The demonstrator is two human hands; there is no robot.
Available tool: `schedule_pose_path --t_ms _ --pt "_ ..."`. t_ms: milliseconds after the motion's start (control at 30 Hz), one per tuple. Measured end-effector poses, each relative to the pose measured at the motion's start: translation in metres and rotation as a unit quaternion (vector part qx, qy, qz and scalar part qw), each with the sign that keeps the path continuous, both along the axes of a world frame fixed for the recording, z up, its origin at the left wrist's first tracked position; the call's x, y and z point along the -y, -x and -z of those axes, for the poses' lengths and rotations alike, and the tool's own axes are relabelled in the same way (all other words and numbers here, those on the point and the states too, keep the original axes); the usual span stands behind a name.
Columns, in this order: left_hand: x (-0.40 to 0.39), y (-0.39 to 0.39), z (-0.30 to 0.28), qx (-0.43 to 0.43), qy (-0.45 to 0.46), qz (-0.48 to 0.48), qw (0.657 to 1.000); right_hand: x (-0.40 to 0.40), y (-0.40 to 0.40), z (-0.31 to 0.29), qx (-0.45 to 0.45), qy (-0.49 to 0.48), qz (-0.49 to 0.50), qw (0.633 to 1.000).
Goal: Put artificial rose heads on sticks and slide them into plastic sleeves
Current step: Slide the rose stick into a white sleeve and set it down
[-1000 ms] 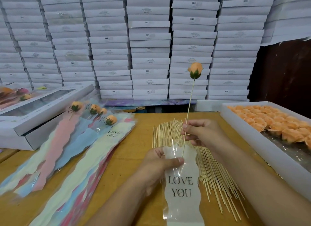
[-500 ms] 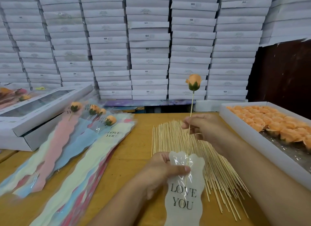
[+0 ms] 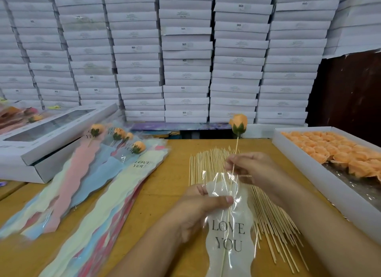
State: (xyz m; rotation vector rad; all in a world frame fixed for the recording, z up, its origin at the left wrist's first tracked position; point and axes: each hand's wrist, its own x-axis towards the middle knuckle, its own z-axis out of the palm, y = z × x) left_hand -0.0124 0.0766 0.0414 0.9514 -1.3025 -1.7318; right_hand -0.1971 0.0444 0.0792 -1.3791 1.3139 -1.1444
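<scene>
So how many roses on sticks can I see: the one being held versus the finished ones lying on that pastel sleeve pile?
Held rose, its stick pinched by the right hand: 1
Finished roses on the sleeve pile: 4
Total: 5

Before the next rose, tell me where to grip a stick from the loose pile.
Pinch one stick at the pile's near end, coming from the right edge. There the sticks fan apart into separate tips; farther back they lie packed side by side, and the sleeve covers the left side.
</scene>
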Motion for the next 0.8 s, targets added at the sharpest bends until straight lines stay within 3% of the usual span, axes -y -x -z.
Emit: schedule_pose_path --t_ms 133,367,467,633,800 --pt "-0.003 0.002 0.002 0.029 -0.012 -0.001 1.000 0.008 0.009 -0.010 0.061 0.013 0.063 0.996" --pt "0.000 0.001 0.000 -0.014 -0.044 -0.017 0.999 -0.009 -0.001 0.012 0.001 -0.036 -0.038 0.999" --pt "0.000 -0.001 0.000 -0.033 -0.036 0.004 0.999 -0.013 -0.007 0.010 0.013 -0.038 -0.039 0.998" --pt "-0.002 0.000 0.001 0.005 -0.036 -0.003 0.999 -0.008 -0.002 0.003 0.076 -0.050 0.004 0.996" --pt "0.000 -0.001 0.006 0.006 -0.042 -0.028 0.999 -0.016 -0.002 0.014 0.071 -0.097 -0.034 0.992"
